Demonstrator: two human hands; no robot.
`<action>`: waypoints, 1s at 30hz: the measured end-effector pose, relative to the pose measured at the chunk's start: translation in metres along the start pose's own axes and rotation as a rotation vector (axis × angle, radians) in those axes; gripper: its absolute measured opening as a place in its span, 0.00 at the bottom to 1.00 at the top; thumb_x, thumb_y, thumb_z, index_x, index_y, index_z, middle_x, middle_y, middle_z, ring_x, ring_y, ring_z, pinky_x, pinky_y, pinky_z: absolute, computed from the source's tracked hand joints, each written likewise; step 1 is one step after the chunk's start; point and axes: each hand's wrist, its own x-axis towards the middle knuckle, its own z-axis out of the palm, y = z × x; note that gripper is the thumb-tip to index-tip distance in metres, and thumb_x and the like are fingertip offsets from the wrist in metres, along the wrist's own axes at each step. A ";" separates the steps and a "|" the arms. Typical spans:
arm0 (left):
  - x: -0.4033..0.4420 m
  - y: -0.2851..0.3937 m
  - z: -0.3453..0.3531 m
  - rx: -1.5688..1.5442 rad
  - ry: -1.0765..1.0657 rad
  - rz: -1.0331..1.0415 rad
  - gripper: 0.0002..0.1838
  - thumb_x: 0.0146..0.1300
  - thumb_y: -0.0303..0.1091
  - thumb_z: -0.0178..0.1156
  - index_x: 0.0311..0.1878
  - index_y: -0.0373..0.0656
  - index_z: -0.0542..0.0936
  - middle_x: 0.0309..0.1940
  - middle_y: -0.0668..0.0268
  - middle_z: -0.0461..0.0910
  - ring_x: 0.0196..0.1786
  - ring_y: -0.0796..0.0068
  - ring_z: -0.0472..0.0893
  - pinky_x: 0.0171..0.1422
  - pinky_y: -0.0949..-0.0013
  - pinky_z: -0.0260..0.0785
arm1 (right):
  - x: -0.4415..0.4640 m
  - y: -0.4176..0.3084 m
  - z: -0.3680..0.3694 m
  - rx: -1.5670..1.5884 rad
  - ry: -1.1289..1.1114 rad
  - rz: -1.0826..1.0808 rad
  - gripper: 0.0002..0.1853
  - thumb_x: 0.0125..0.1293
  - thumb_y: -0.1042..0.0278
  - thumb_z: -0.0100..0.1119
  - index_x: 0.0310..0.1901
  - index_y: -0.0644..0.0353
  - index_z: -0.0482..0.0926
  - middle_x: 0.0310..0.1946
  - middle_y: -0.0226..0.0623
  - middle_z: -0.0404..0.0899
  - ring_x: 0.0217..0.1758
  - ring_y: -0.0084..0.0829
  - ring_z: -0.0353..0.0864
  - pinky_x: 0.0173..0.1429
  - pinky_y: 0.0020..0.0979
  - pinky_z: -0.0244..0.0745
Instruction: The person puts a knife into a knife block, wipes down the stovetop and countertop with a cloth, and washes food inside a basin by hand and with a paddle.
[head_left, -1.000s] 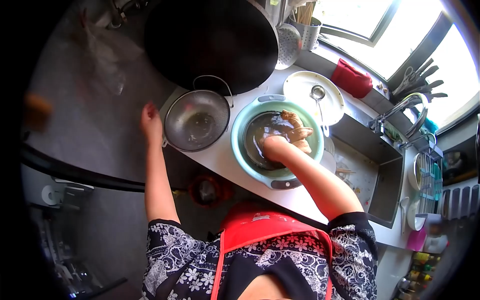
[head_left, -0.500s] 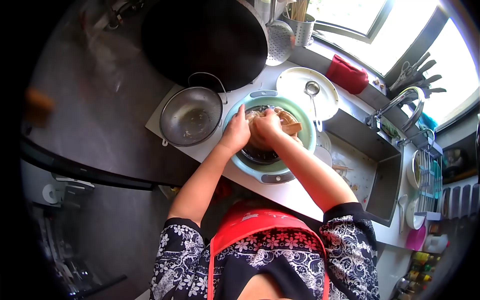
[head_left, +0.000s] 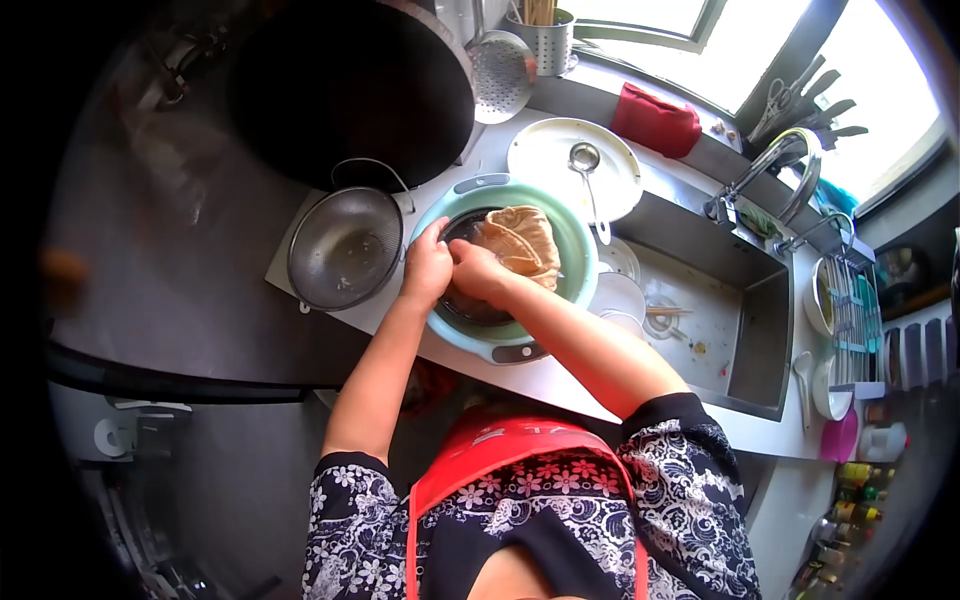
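A pale green basin (head_left: 577,240) stands on the white counter with a dark bowl (head_left: 462,305) of liquid inside it. Wet tan folded food or cloth (head_left: 525,243), which I cannot identify, lies on the bowl's far right part. My left hand (head_left: 428,262) is at the left rim of the bowl, its fingers closed together. My right hand (head_left: 476,268) is beside it over the bowl, fingers curled. What either hand grips is too small to make out.
A metal strainer (head_left: 345,250) with a wire handle sits left of the basin. Behind are a large dark wok (head_left: 350,95) and a white plate (head_left: 622,178) bearing a ladle (head_left: 586,170). At the right is a sink (head_left: 755,340) with a faucet (head_left: 765,165).
My left hand has come from beyond the strainer to the bowl. My right hand has moved out of the tan material to the bowl's left side. The view has shifted.
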 end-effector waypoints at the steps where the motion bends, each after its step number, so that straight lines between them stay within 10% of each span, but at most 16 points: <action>1: 0.002 -0.002 0.002 -0.026 -0.006 -0.034 0.23 0.55 0.19 0.44 0.55 0.37 0.74 0.51 0.48 0.76 0.56 0.53 0.74 0.62 0.63 0.63 | -0.009 -0.004 -0.004 0.019 0.014 -0.079 0.17 0.59 0.61 0.53 0.49 0.58 0.74 0.44 0.52 0.78 0.51 0.48 0.77 0.52 0.40 0.70; 6: 0.009 -0.031 0.013 -0.062 0.008 0.127 0.25 0.52 0.17 0.42 0.56 0.36 0.73 0.51 0.49 0.76 0.57 0.55 0.74 0.62 0.64 0.63 | -0.025 0.006 -0.021 -0.097 0.069 -0.265 0.11 0.53 0.67 0.56 0.37 0.59 0.80 0.35 0.49 0.80 0.41 0.47 0.80 0.46 0.41 0.73; 10: 0.005 -0.033 0.018 -0.252 0.078 0.196 0.27 0.53 0.14 0.37 0.57 0.31 0.71 0.55 0.51 0.74 0.59 0.63 0.73 0.66 0.68 0.59 | -0.027 0.037 -0.059 -0.375 0.829 -0.351 0.15 0.51 0.67 0.60 0.42 0.60 0.78 0.44 0.44 0.78 0.49 0.44 0.75 0.53 0.38 0.71; 14: 0.009 -0.053 0.028 -0.517 0.022 0.122 0.24 0.55 0.12 0.39 0.57 0.30 0.70 0.56 0.55 0.72 0.61 0.68 0.70 0.68 0.69 0.56 | -0.020 0.096 -0.105 -0.501 1.261 0.215 0.31 0.55 0.63 0.60 0.59 0.65 0.63 0.59 0.51 0.64 0.60 0.51 0.63 0.66 0.42 0.59; 20: 0.004 -0.039 0.022 -0.457 0.048 0.040 0.21 0.57 0.14 0.42 0.55 0.31 0.71 0.54 0.58 0.74 0.58 0.71 0.72 0.66 0.71 0.59 | -0.007 0.157 -0.136 0.369 1.238 0.298 0.24 0.52 0.68 0.57 0.47 0.75 0.64 0.36 0.60 0.77 0.38 0.54 0.80 0.46 0.44 0.77; 24: 0.005 -0.049 0.027 -0.474 0.089 0.065 0.20 0.58 0.15 0.44 0.53 0.32 0.73 0.52 0.60 0.75 0.56 0.73 0.73 0.64 0.71 0.61 | -0.012 0.176 -0.147 1.194 0.813 0.312 0.12 0.53 0.77 0.50 0.38 0.76 0.71 0.34 0.50 0.76 0.34 0.46 0.81 0.30 0.45 0.82; 30: 0.004 -0.043 0.024 -0.425 0.102 0.076 0.17 0.58 0.16 0.47 0.50 0.34 0.75 0.47 0.62 0.78 0.52 0.76 0.76 0.60 0.73 0.64 | -0.056 0.184 -0.163 1.054 0.828 0.212 0.11 0.54 0.77 0.47 0.35 0.76 0.74 0.33 0.47 0.77 0.35 0.43 0.82 0.33 0.41 0.84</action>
